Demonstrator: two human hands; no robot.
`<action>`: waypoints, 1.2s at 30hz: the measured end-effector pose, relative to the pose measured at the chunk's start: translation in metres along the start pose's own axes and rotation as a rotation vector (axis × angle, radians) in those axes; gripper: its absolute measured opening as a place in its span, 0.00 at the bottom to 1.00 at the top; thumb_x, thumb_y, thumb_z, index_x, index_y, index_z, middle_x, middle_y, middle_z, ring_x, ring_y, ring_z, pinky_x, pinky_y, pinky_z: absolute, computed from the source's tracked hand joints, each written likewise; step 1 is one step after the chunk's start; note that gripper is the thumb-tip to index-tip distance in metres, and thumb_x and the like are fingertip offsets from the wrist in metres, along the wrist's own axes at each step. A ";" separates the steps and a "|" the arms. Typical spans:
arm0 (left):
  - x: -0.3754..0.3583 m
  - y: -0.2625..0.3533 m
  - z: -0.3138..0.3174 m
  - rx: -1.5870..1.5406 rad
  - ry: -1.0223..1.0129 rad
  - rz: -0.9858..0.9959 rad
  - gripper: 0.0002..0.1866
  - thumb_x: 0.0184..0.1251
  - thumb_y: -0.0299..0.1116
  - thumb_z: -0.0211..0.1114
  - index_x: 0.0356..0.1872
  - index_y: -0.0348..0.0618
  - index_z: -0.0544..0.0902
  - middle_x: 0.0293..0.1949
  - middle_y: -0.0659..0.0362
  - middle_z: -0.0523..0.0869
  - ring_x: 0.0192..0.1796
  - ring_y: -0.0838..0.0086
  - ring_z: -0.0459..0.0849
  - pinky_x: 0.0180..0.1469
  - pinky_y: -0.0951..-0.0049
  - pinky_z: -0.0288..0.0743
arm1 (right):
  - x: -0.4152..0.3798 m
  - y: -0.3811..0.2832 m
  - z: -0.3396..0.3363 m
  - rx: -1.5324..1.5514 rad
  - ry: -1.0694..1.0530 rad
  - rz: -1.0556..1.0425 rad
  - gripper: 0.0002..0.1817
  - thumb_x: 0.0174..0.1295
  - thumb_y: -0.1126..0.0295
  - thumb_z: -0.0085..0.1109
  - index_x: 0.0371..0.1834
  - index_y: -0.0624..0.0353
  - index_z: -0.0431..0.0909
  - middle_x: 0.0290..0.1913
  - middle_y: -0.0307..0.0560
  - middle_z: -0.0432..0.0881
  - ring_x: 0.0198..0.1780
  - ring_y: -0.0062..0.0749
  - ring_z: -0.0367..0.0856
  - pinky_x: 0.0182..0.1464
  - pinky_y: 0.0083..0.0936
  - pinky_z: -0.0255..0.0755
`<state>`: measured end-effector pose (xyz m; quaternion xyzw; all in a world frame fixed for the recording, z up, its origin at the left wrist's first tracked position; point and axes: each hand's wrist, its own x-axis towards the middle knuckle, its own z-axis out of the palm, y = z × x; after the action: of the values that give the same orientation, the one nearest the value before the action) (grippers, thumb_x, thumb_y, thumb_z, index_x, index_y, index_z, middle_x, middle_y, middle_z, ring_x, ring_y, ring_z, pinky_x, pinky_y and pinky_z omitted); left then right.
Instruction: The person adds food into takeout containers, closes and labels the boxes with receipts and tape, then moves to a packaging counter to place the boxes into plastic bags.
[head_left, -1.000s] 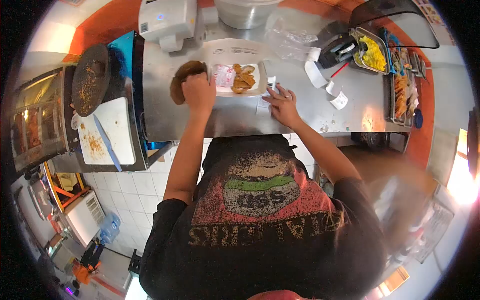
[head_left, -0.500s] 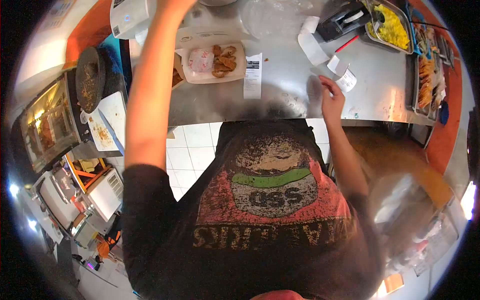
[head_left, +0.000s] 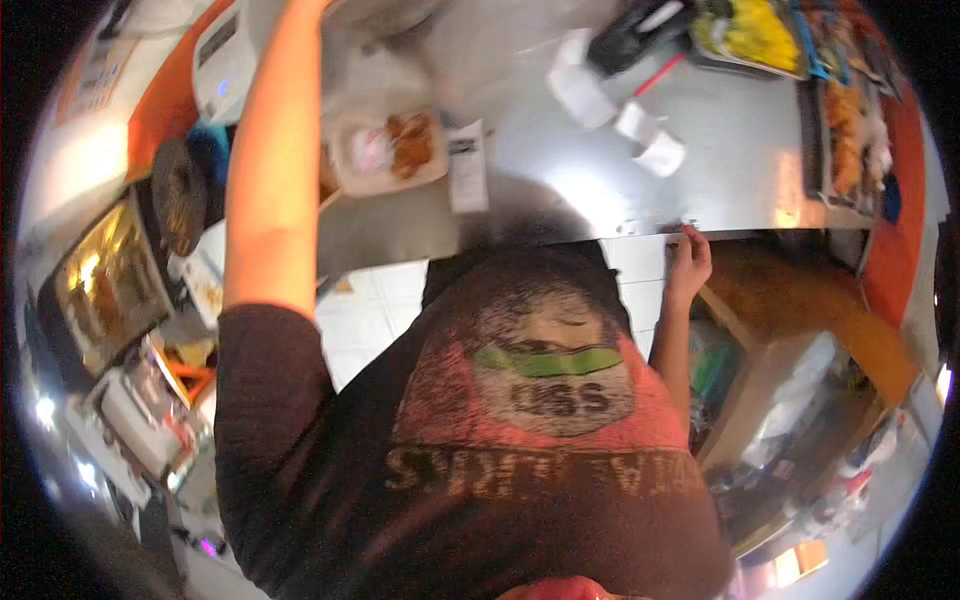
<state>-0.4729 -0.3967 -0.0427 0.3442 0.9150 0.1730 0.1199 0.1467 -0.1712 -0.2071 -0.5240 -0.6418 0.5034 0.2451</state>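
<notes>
My left arm (head_left: 275, 170) reaches up past the top edge of the view, so my left hand is hidden. Just off the front edge of the metal counter (head_left: 545, 85), my right hand (head_left: 690, 262) has its fingers drawn together, tips close to the edge; blur hides whatever may be between them. An open box (head_left: 395, 185) holds browned food pieces (head_left: 411, 146) and a white-and-pink wrapped item (head_left: 371, 150). Beside it lies a printed slip (head_left: 468, 180). A curled paper strip (head_left: 660, 155) and a red pen (head_left: 660, 74) are farther right.
A black device (head_left: 635, 38) stands at the back. On the right are a tray of yellow food (head_left: 755, 35) and a tray of orange-brown food (head_left: 848, 135). At left are a white machine (head_left: 222, 65) and a dark round pan (head_left: 178, 195). Shelving is below the counter at right.
My right hand has moved back from over the counter to its front edge. The view has shifted, so the box and papers appear farther left. My left arm still reaches out of view.
</notes>
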 end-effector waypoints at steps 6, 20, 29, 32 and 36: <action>0.017 -0.038 0.003 0.067 0.026 -0.019 0.23 0.72 0.40 0.54 0.58 0.31 0.80 0.58 0.43 0.82 0.63 0.54 0.79 0.66 0.61 0.68 | 0.110 -0.021 -0.064 -0.578 -0.047 -0.008 0.12 0.50 0.67 0.64 0.25 0.69 0.84 0.23 0.59 0.83 0.27 0.43 0.83 0.36 0.37 0.77; 0.003 -0.014 -0.006 0.121 0.266 0.008 0.15 0.74 0.35 0.57 0.38 0.29 0.79 0.31 0.46 0.81 0.35 0.65 0.77 0.43 0.65 0.71 | 0.482 -0.030 -0.275 -0.505 0.908 -0.210 0.18 0.55 0.67 0.58 0.46 0.63 0.85 0.44 0.58 0.84 0.47 0.54 0.82 0.56 0.40 0.73; -0.006 -0.013 -0.016 0.158 0.216 -0.128 0.10 0.73 0.29 0.55 0.38 0.29 0.78 0.30 0.55 0.80 0.36 0.72 0.76 0.43 0.69 0.71 | 0.669 0.044 -0.349 0.106 0.853 0.074 0.17 0.59 0.74 0.65 0.53 0.63 0.83 0.39 0.43 0.86 0.39 0.30 0.81 0.44 0.28 0.74; -0.006 -0.007 -0.015 0.038 0.179 -0.175 0.10 0.72 0.27 0.54 0.39 0.30 0.80 0.31 0.58 0.82 0.36 0.74 0.77 0.43 0.70 0.72 | 0.681 0.041 -0.350 0.039 0.968 0.107 0.17 0.55 0.76 0.69 0.49 0.61 0.85 0.36 0.42 0.86 0.34 0.29 0.80 0.40 0.28 0.75; -0.006 -0.029 -0.009 -0.051 0.239 -0.173 0.09 0.71 0.25 0.54 0.39 0.31 0.82 0.33 0.58 0.84 0.37 0.75 0.78 0.44 0.72 0.73 | 0.653 0.005 -0.331 0.069 1.056 0.196 0.12 0.50 0.77 0.72 0.40 0.59 0.89 0.37 0.43 0.88 0.36 0.27 0.82 0.40 0.26 0.75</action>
<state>-0.4888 -0.4234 -0.0453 0.2378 0.9444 0.2248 0.0331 0.2114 0.5577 -0.2271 -0.7550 -0.3625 0.2128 0.5033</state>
